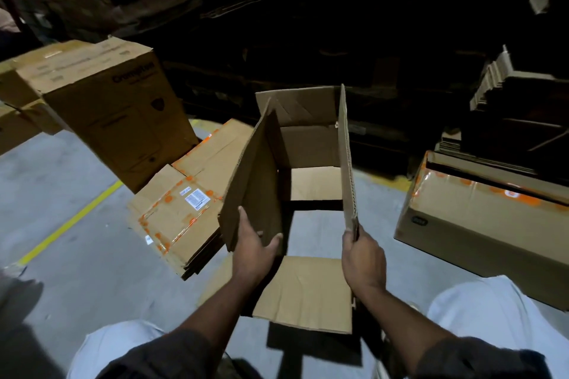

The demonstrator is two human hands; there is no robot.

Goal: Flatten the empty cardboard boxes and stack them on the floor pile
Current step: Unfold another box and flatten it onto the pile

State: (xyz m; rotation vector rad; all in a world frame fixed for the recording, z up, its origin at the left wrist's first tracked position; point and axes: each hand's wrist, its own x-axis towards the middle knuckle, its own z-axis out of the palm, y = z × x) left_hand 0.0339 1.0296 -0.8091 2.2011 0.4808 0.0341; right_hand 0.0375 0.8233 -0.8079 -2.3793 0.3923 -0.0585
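The floor pile [181,212] of flattened cartons lies left of the open box [311,144], which is held up between the knees. The left hand [252,249] pinches the left wall; the right hand [363,258] clamps the right wall's edge. Uneven pushing could skew or tear the box, and the loose bottom flaps may snag.

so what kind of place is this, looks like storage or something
Most likely a warehouse or stockroom. The person's hands hold an open cardboard box over a grey concrete floor marked with a yellow line. A pile of flattened boxes lies to the left, and more stacked cardboard stands to the right.
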